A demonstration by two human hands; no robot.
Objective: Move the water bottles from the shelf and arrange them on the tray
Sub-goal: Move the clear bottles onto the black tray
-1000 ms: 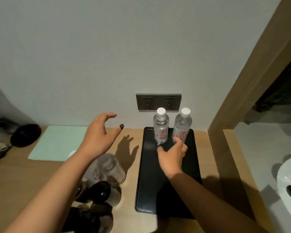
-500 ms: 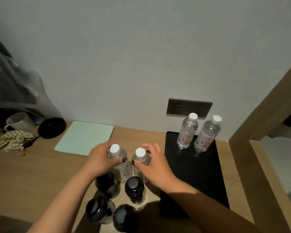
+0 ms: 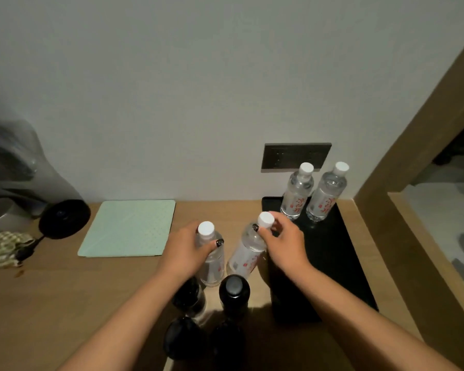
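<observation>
Wooden countertop [image 3: 51,303] is being lit dimly under a plain pale wall, with a black tray [image 3: 332,263] lying at the right against the wall below a dark socket plate [image 3: 295,156]. Two water bottles are already being kept upright at the tray's far end, side by side: the inner tray bottle [image 3: 296,194] and the outer tray bottle [image 3: 324,196], so that part of the job is judged done.

Two more are being handled right now, just left of the tray. The left bottle [image 3: 212,258] is being clasped around its shoulder by the left hand [image 3: 188,253], upright, base apparently on the wood. The right bottle [image 3: 248,253] is being pinched at the neck, just under its white cap, by the right hand [image 3: 284,245], and it is being tilted toward the tray (whether its base is clear of the wood cannot be told). Both grips are closed on their bottles.

Dark-capped bottles [image 3: 233,293] are being left standing nearer the camera; whether these count as water bottles cannot be told. A pale green mat [image 3: 129,227] and a round black object [image 3: 65,219] are being left alone at the left.

Roughly half the clear bottles are judged placed; the pair in hand is yet to be carried across and set down behind or beside the first two.
</observation>
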